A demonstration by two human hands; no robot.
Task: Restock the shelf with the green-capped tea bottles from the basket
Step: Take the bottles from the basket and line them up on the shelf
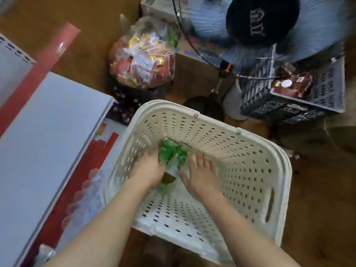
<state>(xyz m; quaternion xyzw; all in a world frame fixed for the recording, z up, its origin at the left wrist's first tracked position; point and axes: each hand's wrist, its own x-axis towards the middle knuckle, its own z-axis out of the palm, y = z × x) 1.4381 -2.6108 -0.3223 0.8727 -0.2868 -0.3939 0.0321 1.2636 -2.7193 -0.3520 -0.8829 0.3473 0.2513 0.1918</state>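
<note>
Across the brown floor, seen from above, the biggest thing is the white shelf at the left, its flat top running down the frame with red strips along its edge and a row of clear bottle tops showing just below it. Beside the shelf, touching or nearly touching its corner, stands the cream perforated basket, tilted toward the camera so that its far wall and floor both show. Beyond the basket, at upper right, a person in a dark cap and pale blue top bends over a dark slotted crate holding brown packets. Near the top centre sits a clear bag stuffed with red and yellow wrappers.

Down in the far left corner of the basket lie the green tea bottles, blurred, bunched together against the wall. The left hand reaches in and its fingers curl round the left side of the bunch, gripping it. The right hand lies just beside the bottles on their right, fingers straight and spread, fingertips touching or nearly touching them, holding nothing.
</note>
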